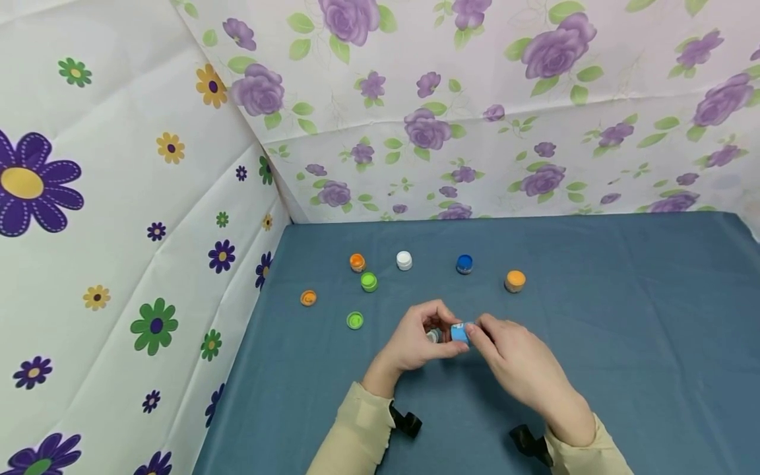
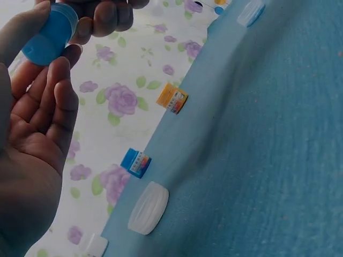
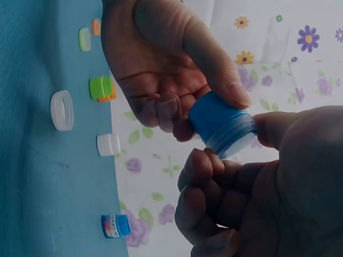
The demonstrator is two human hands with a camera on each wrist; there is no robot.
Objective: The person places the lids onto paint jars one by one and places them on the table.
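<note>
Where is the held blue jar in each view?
Head: held blue jar right of centre, below mid-height.
Left wrist: held blue jar near top-left corner.
Right wrist: held blue jar slightly right of centre.
Shared landmark: standing blue-capped jar, above it in head, below it in both wrists.

Readable text: 0 | yellow jar's label [image 2: 177, 101]: print too small | blue jar's label [image 2: 140, 164]: print too small

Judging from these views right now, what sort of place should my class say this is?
Probably an indoor tabletop set-up, perhaps staged for filming: a blue cloth covers the work surface, a rose-printed sheet and a daisy-printed sheet screen it, and small colourful pots stand on top.
</note>
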